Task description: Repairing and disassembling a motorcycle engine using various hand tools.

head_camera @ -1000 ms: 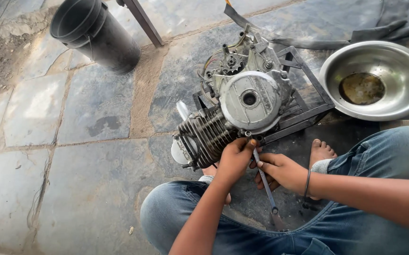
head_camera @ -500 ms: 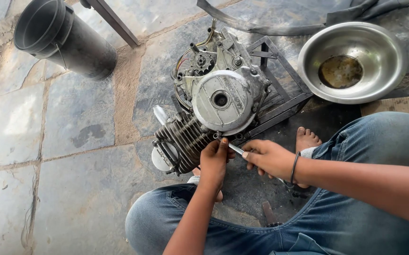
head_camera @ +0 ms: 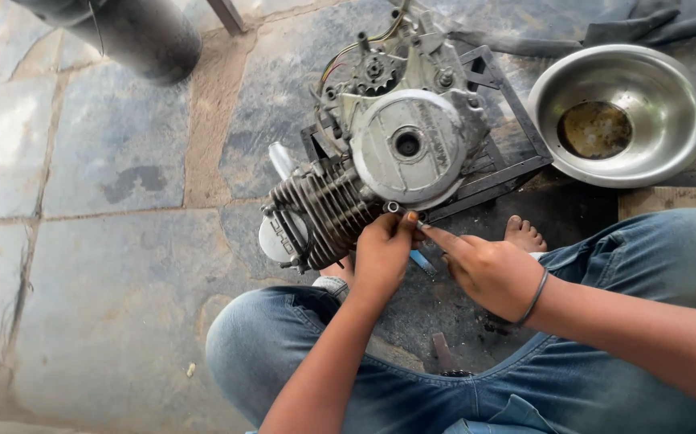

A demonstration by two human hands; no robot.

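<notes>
Steel bowl (head_camera: 653, 153) on the stone floor (head_camera: 107, 265), right of the engine; holds a shallow brown pool of liquid at its bottom, otherwise bare metal. Dark cylindrical bin (head_camera: 135, 32) at the far left of the floor, cut by the top edge of the view; contents not visible.

Open room: wide bare paving left of the engine and the person's knee. On the right the bowl sits just beside the metal stand (head_camera: 508, 161). A dark cloth (head_camera: 645, 24) lies beyond the bowl.

Engine (head_camera: 380, 161): motorcycle type, grey and grimy, resting on the stand. Finned cylinder (head_camera: 324, 213) points toward the person's left; round side cover (head_camera: 408, 145) faces up, with a sprocket and wires above it.

Left hand (head_camera: 380, 257): fingers curled, fingertips pinching at a small bolt (head_camera: 393, 207) on the cover's lower rim. Right hand (head_camera: 488, 269): index finger extended to the same spot, other fingers loosely folded; a thin bangle on the wrist. A bare foot (head_camera: 523, 235) is beside the stand.
</notes>
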